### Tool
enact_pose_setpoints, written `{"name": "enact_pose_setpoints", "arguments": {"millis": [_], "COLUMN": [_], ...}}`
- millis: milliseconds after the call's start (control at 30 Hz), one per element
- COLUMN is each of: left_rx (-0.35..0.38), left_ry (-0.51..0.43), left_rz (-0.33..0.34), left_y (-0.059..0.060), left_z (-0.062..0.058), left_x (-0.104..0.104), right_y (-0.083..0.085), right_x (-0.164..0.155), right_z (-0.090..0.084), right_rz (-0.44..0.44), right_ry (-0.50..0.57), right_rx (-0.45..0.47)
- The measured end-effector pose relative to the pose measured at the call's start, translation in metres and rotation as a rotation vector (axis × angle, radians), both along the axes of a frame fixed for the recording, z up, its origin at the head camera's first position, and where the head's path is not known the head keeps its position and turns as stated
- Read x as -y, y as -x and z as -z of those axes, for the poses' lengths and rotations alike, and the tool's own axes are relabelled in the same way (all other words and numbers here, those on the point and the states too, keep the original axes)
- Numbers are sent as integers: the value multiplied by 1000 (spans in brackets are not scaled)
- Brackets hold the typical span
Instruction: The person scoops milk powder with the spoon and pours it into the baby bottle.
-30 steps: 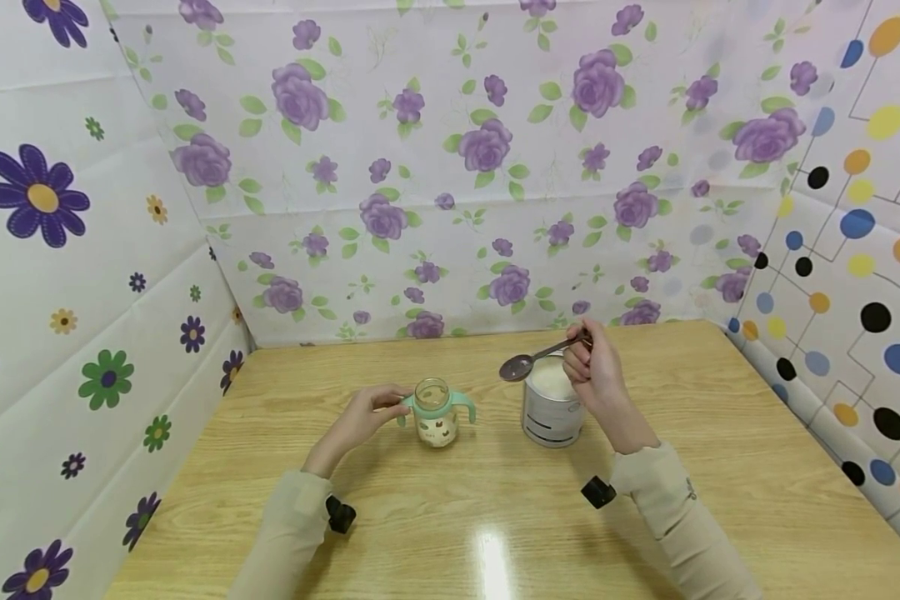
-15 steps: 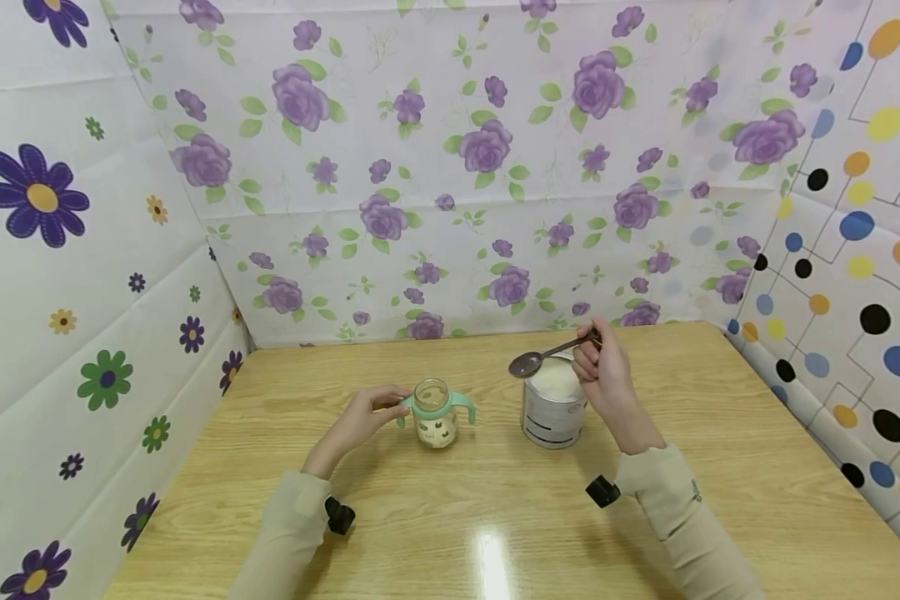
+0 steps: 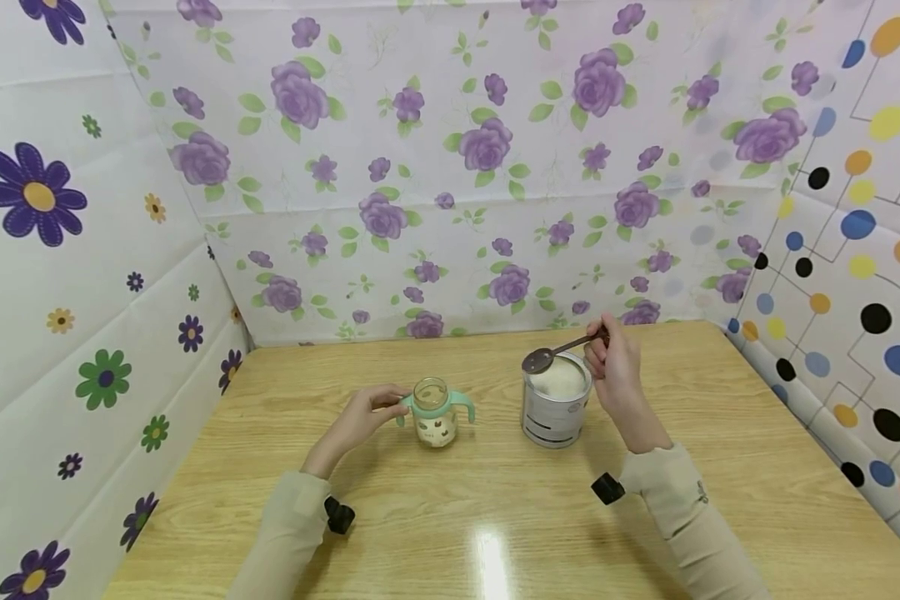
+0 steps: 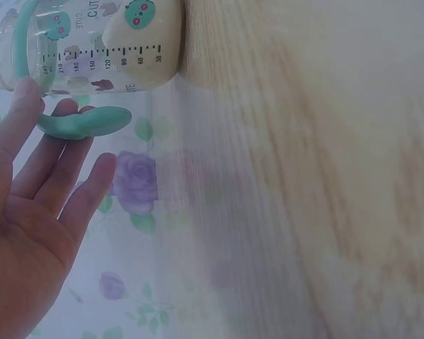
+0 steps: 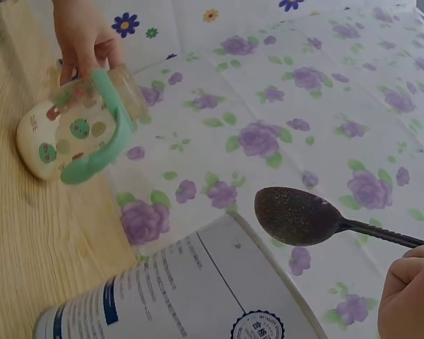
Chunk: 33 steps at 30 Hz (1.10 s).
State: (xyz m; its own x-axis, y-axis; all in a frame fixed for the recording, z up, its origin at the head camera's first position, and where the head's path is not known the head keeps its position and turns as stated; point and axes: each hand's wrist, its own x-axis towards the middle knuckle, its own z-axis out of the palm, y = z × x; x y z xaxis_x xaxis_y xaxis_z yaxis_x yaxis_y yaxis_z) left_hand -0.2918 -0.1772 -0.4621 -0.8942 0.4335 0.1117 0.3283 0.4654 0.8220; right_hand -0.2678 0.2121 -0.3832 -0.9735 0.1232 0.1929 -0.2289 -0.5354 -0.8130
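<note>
While held, dark empty spoon

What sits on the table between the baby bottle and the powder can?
Nothing: in the head view, bare wooden table separates the baby bottle from the powder can.

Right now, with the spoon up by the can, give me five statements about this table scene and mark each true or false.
1. The right hand holds a spoon by its handle. True.
2. The spoon's bowl is heaped with white powder. False: the right wrist view shows it dark and empty.
3. The left hand touches the green handle of the baby bottle. True.
4. The bottle has its cap on. False: its mouth is open.
5. The can stands to the left of the bottle. False: it stands to its right, open, with white powder inside.
</note>
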Motion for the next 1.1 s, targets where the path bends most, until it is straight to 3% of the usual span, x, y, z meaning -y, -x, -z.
{"name": "enact_pose_setpoints", "arguments": {"millis": [233,367,567,733,1100], "left_rx": [1,-5,-9,-6,-19], "left_ry": [-7,-9,-9,-8,-20], "left_rz": [-2,3,6,13,13], "left_y": [0,1,0,1,1], "left_z": [0,2,2,2,4], "left_x": [0,1,1,1,0], "right_y": [0,0,0,-12,-18], "right_x": [4,5,4,9,11], "right_z": [3,4,4,-7,-10], "right_rz": [198,255,288,289,303], "right_ry": [-215,-305,-404,-462,-508], "right_rx": [-53,-104,-125,-151,-135]}}
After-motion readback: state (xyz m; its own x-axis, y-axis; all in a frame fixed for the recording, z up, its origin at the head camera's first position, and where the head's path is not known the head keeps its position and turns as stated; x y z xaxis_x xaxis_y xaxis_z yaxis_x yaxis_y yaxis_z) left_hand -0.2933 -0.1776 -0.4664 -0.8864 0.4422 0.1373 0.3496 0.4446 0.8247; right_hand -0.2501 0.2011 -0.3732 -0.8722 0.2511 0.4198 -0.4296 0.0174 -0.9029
